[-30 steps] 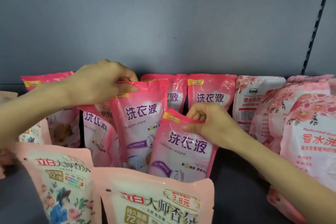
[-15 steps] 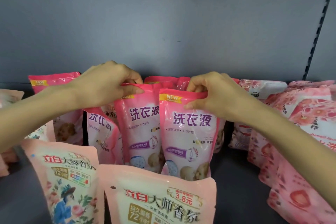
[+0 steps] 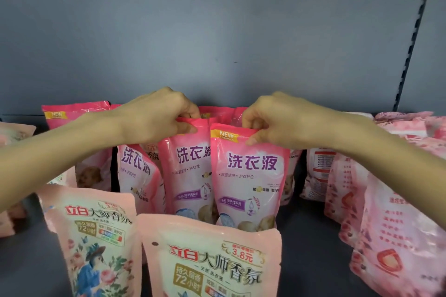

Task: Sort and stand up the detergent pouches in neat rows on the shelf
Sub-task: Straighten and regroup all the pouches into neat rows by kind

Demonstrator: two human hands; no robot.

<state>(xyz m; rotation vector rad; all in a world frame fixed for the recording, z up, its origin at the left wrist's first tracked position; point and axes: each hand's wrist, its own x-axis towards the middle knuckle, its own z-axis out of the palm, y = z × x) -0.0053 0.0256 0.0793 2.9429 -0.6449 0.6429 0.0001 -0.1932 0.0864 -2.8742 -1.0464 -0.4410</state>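
Two bright pink detergent pouches with purple lettering stand side by side at the shelf's middle. My left hand [image 3: 156, 118] pinches the top edge of the left pouch [image 3: 188, 171]. My right hand [image 3: 277, 120] pinches the top edge of the right pouch [image 3: 251, 176], which overlaps the left one slightly. Both stand upright. A third pouch of the same kind [image 3: 135, 171] leans to their left, and more of them [image 3: 72, 113] stand behind, partly hidden by my hands.
Two pale pink pouches with a floral print [image 3: 96, 236] [image 3: 212, 260] stand in front, nearest me. Rose-patterned pouches [image 3: 398, 212] crowd the right side. The grey back panel [image 3: 217, 31] rises behind, and bare dark shelf floor [image 3: 311, 248] shows to the right of the middle.
My right hand lifted the tilted pouch from low at the front and stood it upright beside the pouch that my left hand holds. The left hand stayed on its pouch.
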